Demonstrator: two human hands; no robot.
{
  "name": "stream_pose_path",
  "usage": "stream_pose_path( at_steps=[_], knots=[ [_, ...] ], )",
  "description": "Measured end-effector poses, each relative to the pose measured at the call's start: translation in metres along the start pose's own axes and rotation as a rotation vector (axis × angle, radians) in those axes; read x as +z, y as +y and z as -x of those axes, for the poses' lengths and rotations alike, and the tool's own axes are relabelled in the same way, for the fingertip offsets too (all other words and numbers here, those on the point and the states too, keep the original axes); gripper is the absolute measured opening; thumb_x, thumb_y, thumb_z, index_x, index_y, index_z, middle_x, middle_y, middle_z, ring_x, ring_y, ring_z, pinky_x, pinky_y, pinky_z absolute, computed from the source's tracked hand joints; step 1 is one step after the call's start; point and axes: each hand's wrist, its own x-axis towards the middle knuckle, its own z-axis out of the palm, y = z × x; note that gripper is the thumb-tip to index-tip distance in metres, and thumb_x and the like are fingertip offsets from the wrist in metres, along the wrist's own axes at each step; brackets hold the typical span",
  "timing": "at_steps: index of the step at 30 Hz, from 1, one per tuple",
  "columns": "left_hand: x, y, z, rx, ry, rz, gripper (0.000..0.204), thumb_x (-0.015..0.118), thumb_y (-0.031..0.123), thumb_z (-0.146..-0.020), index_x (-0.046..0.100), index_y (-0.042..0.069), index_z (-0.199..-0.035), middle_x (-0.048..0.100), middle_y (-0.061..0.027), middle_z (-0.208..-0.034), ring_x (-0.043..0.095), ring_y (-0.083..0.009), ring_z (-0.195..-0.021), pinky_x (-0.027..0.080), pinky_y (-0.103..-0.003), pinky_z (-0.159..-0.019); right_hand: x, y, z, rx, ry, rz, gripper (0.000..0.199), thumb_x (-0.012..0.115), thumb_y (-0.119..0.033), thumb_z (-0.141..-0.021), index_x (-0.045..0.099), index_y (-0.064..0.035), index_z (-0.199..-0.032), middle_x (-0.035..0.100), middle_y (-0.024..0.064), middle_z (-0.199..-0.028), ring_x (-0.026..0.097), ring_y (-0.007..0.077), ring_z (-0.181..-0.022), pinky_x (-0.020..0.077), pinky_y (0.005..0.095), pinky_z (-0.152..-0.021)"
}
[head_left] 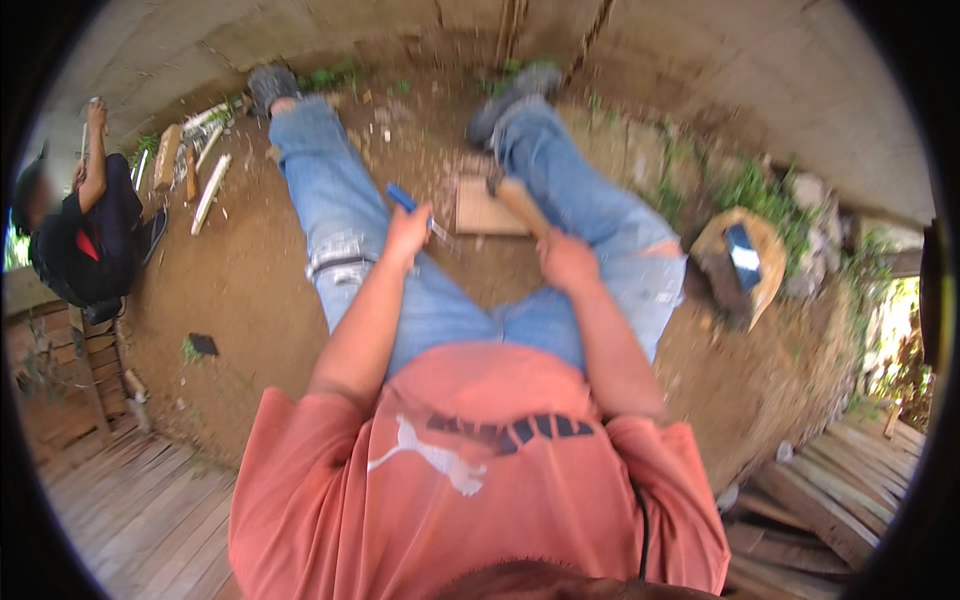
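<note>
I sit on the dirt floor with my legs spread. My left hand (405, 232) is closed round a slim tool with a blue handle (401, 196); a thin pale end pokes out on the other side, too blurred to tell its kind. In my right hand (568, 260) is the wooden handle of a hammer (522, 206), its dark head up beside my right shin. Between my legs a square, light-brown wooden board (478, 208) lies flat on the ground, partly behind the hammer. The blue-handled tool is near the board's left edge.
At the far left another person (75, 230) in dark clothes crouches near wood pieces and pale sticks (211, 193). A phone (742, 256) rests on a cut stump (765, 240) at right. A small dark object (203, 344) lies on the dirt. Concrete walls (760, 70) stand ahead.
</note>
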Motion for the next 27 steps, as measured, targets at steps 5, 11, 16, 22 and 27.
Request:
stream_pose_path(
  at_steps=[5, 11, 16, 22, 27],
  knots=[
    [-0.012, 0.008, -0.004, -0.005, -0.028, 0.001, 0.022, 0.07, 0.014, -0.1, 0.057, 0.007, -0.116, 0.065, -0.0035, -0.09, 0.063, -0.0115, -0.071, 0.051, -0.028, -0.059, -0.03, -0.013, -0.009, 0.06, -0.152, -0.092, 0.038, 0.062, -0.033, -0.104, 0.069, -0.0008, -0.123, 0.076, 0.0283, -0.112, 0.073, 0.0464, -0.108, 0.0571, 0.0577, -0.095],
    [-0.003, 0.039, 0.0, 0.117, 0.029, 0.134, 0.031, 0.076, 0.012, -0.099, 0.057, 0.004, -0.122, 0.066, -0.005, -0.096, 0.066, -0.0123, -0.079, 0.055, -0.029, -0.065, -0.022, 0.0, -0.028, 0.168, -0.23, -0.337, 0.041, 0.061, -0.032, -0.104, 0.068, 0.0018, -0.127, 0.075, 0.0297, -0.116, 0.071, 0.047, -0.112, 0.0554, 0.0529, -0.099],
    [0.007, 0.06, -0.013, 0.333, 0.077, -0.005, 0.035, 0.079, 0.015, -0.1, 0.058, 0.004, -0.125, 0.069, -0.0038, -0.092, 0.067, -0.0125, -0.08, 0.054, -0.027, -0.07, -0.029, 0.004, -0.035, 0.095, -0.258, -0.381, 0.043, 0.062, -0.031, -0.104, 0.067, 0.0049, -0.127, 0.074, 0.032, -0.115, 0.07, 0.0486, -0.111, 0.0541, 0.0532, -0.098],
    [0.018, 0.079, -0.044, 0.518, 0.129, -0.381, 0.033, 0.086, 0.023, -0.094, 0.067, 0.003, -0.111, 0.073, -0.0056, -0.087, 0.07, -0.0159, -0.079, 0.056, -0.033, -0.075, -0.022, 0.003, -0.033, 0.075, -0.127, -0.396, 0.04, 0.064, -0.032, -0.104, 0.069, 0.0043, -0.119, 0.074, 0.0314, -0.109, 0.07, 0.0495, -0.107, 0.0533, 0.054, -0.095],
    [0.035, 0.096, -0.037, 0.561, 0.091, -0.512, 0.029, 0.086, 0.024, -0.093, 0.069, 0.005, -0.105, 0.075, -0.0052, -0.091, 0.072, -0.0152, -0.083, 0.056, -0.034, -0.078, -0.019, 0.006, -0.031, 0.079, -0.153, -0.284, 0.038, 0.061, -0.03, -0.105, 0.067, 0.0039, -0.122, 0.074, 0.0317, -0.115, 0.07, 0.0487, -0.112, 0.0541, 0.055, -0.099]
  ],
)
